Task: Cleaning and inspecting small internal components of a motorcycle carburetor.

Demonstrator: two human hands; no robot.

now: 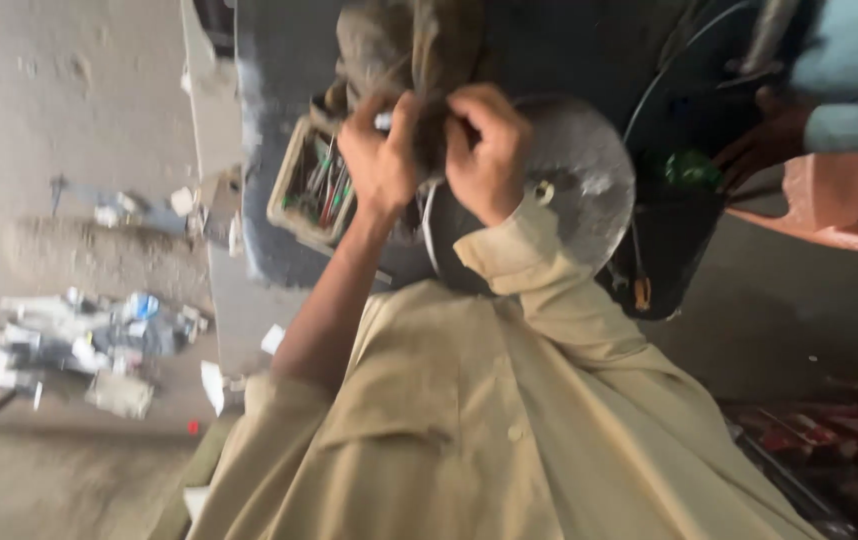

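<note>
Both hands (434, 150) on dark cloth (431, 135)

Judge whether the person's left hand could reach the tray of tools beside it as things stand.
Probably yes: the left hand is right beside the tray of tools, nothing lying between, though it is busy gripping a dark cloth.

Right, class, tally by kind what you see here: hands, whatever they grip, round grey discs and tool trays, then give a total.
Wearer's hands: 2, left hand and right hand
Other person's hand: 1
Dark object gripped by both wearer's hands: 1
Round grey disc: 1
Tool tray: 1
Total: 6
</note>
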